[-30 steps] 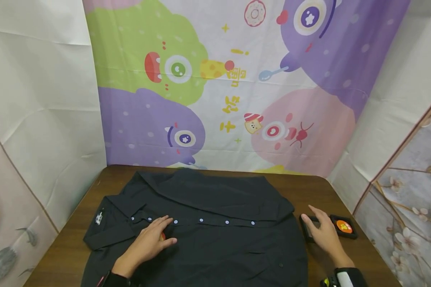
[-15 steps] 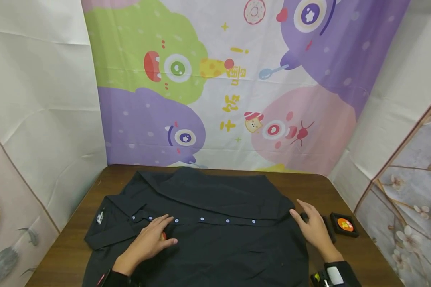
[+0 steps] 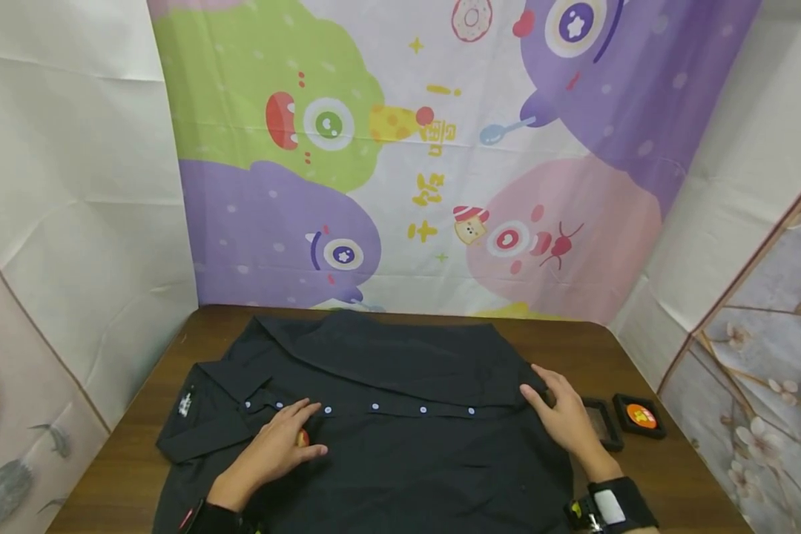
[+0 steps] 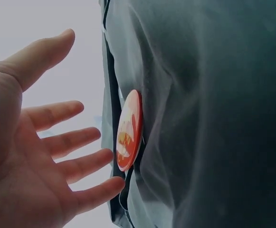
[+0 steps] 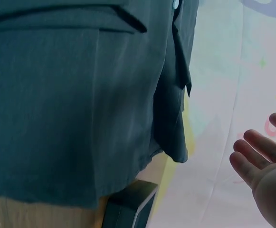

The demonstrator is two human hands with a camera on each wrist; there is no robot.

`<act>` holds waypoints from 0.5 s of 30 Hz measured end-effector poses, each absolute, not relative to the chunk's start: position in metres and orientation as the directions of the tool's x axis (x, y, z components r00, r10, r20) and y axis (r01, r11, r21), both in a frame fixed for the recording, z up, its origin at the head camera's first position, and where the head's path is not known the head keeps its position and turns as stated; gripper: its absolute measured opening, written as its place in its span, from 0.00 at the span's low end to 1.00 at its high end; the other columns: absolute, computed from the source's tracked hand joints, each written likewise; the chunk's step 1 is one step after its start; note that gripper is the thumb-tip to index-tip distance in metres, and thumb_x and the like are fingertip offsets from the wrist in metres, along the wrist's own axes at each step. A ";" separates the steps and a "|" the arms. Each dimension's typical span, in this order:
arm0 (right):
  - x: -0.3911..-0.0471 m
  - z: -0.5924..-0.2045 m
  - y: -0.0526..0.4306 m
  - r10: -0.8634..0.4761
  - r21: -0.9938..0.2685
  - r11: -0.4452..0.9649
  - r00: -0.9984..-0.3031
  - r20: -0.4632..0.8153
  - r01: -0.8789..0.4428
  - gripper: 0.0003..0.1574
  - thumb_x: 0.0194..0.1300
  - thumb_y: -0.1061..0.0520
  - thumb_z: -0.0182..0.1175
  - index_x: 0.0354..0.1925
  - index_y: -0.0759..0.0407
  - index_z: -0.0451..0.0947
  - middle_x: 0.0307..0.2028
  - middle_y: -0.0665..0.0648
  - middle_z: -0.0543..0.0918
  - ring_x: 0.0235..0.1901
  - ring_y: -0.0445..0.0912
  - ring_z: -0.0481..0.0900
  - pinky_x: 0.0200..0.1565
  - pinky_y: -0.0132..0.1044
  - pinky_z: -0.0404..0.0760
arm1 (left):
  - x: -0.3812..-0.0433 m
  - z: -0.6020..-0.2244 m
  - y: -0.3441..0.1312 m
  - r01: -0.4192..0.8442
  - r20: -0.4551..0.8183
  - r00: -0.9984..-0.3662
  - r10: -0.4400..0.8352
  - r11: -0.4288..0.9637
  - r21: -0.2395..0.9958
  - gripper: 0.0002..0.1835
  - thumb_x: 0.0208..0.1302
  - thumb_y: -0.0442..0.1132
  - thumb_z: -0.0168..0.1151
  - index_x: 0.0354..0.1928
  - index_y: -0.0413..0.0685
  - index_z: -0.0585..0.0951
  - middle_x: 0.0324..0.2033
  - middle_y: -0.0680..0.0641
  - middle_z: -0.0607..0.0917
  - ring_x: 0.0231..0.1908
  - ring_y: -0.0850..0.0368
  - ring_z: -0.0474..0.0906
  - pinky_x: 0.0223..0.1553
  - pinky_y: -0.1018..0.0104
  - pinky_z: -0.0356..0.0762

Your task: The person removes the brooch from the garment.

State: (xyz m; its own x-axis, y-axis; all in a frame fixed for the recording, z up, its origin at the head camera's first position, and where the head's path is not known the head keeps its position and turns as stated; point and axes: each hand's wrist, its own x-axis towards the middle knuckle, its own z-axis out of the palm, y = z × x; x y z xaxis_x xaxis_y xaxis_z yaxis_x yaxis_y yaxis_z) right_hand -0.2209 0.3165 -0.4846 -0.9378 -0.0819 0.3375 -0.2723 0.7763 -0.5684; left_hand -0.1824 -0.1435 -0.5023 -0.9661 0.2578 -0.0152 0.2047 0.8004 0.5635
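Note:
A black button-up shirt (image 3: 400,467) lies spread out, with pale buttons in a row. Attached or resting near that row is a round red-orange badge (image 4: 129,133); in the head view the left hand mostly covers it. My left hand (image 3: 274,449) is held over the badge with its fingers extended, and the left wrist view shows the fingertips beside the badge, not gripping it. Over the shirt's right edge is my right hand (image 3: 566,419), fingers loosely spread and holding nothing. The right wrist view shows that hand (image 5: 271,166) apart from the cloth.
To the right of the shirt, a black tray-like box half (image 3: 604,424) sits beside another half (image 3: 639,415) holding an orange round badge (image 3: 641,416). Both are on the brown wooden table (image 3: 681,482). A cartoon-printed cloth (image 3: 400,282) hangs behind the table.
My right hand has moved left from above the black box half to the shirt's right edge, uncovering that box half. The left hand has stayed in place over the badge.

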 end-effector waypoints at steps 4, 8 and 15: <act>-0.223 -0.485 0.310 -0.096 -0.579 0.765 -0.939 0.330 -0.282 0.34 0.66 0.45 0.55 0.63 0.62 0.64 0.59 0.71 0.69 0.57 0.65 0.66 0.52 0.66 0.69 | -0.183 -0.502 -0.145 0.200 -0.016 -0.967 0.253 0.801 0.565 0.38 0.50 0.52 0.68 0.61 0.43 0.70 0.62 0.33 0.68 0.61 0.32 0.61 0.53 0.29 0.62; -0.224 -0.483 0.303 -0.107 -0.577 0.761 -0.934 0.341 -0.298 0.34 0.65 0.44 0.55 0.63 0.60 0.65 0.59 0.70 0.70 0.59 0.65 0.65 0.55 0.67 0.65 | -0.185 -0.501 -0.145 0.209 -0.012 -0.965 0.263 0.791 0.575 0.38 0.51 0.52 0.68 0.62 0.42 0.69 0.63 0.32 0.67 0.61 0.31 0.60 0.55 0.31 0.62; -0.220 -0.483 0.299 -0.118 -0.563 0.766 -0.929 0.350 -0.310 0.33 0.65 0.45 0.56 0.62 0.60 0.66 0.58 0.69 0.71 0.58 0.64 0.66 0.55 0.66 0.66 | -0.186 -0.502 -0.143 0.189 -0.043 -0.964 0.262 0.791 0.582 0.38 0.51 0.51 0.68 0.62 0.42 0.69 0.63 0.32 0.67 0.61 0.31 0.60 0.56 0.32 0.62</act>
